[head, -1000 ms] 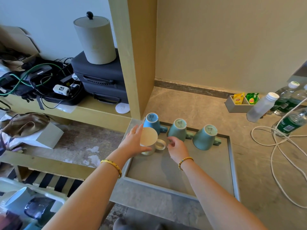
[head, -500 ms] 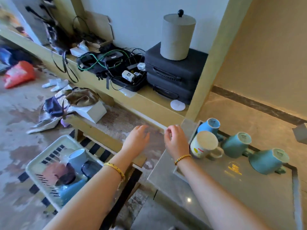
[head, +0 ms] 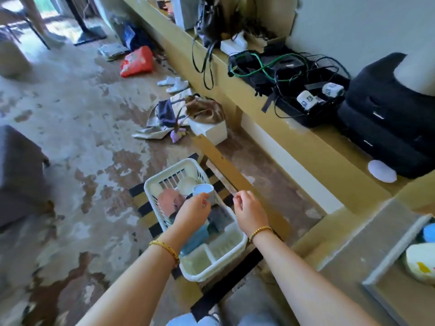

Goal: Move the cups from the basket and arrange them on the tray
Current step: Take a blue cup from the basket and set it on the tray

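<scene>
A white plastic basket (head: 200, 277) stands on the floor below me. It holds several cups: a pink one (head: 168, 201), a cream one (head: 187, 184), a blue one (head: 196, 238) and a dark grey one (head: 220, 220). A pale cup (head: 203, 189) with a light blue inside sits at the basket's far side. My left hand (head: 191, 214) is over the basket with its fingertips against that cup; blur hides whether it grips. My right hand (head: 249, 214) hovers over the right rim, loosely curled and holding nothing. At the far right, the grey tray (head: 397, 245) carries a cream cup (head: 421, 264) and a blue cup (head: 429, 232).
A slanted wooden plank (head: 226, 165) runs just behind the basket. The low shelf on the right holds black cases (head: 388, 118) and tangled cables (head: 282, 67). A white box (head: 209, 131), clothes and a red bag (head: 137, 62) lie on the floor. A dark seat (head: 18, 172) stands at left.
My view has swung left and down from the tray to the basket. Both hands left the tray and came down over the basket, the left one reaching the pale cup.
</scene>
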`<state>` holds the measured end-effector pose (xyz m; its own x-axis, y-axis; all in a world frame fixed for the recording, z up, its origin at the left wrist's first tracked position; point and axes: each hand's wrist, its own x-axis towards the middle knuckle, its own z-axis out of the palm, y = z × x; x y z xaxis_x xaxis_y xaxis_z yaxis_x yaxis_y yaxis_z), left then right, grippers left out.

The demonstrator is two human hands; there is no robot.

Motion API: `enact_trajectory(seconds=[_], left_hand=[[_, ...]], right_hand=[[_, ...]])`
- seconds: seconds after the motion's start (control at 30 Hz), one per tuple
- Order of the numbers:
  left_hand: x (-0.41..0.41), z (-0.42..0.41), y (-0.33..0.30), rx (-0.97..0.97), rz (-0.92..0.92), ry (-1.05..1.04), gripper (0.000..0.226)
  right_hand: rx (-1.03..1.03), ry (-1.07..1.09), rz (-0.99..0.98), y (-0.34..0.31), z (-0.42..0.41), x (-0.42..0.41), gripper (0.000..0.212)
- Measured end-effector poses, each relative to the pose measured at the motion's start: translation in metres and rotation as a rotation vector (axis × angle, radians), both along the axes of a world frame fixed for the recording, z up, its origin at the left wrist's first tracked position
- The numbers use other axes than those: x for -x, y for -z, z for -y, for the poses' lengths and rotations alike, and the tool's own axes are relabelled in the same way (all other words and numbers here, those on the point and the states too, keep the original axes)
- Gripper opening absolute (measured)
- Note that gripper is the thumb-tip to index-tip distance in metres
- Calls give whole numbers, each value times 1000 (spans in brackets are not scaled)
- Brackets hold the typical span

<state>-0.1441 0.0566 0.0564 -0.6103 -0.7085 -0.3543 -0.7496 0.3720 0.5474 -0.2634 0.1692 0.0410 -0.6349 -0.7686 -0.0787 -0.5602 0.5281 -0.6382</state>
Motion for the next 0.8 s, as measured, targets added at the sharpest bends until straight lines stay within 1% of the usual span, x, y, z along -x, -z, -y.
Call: enact_trajectory(seconds=[0.07,0.17,0.43,0.5,0.57,0.7,0.8], left_hand=[[-13,11,8,-34,11,-69,35],[-22,23,23,-66,20,-116,35],[-13,48,56,-111,35,-204,28],[-10,54,64,-121,45,-229,27],[-8,61,73,-119,56,-242,32],[-10,76,97,-111,139,-255,38],[-11,88,115,-135,228,-290,51]], right_hand=[[-16,-51,24,8,16,-9,22],[-67,-130,2,22,33,-14,23],[-248,-242,86,65,72,12,28],[-324,-298,107,74,85,18,34],[-396,-339,117,83,99,23,41],[-507,-451,114,102,129,33,55],[-563,-532,61,118,153,37,64]])
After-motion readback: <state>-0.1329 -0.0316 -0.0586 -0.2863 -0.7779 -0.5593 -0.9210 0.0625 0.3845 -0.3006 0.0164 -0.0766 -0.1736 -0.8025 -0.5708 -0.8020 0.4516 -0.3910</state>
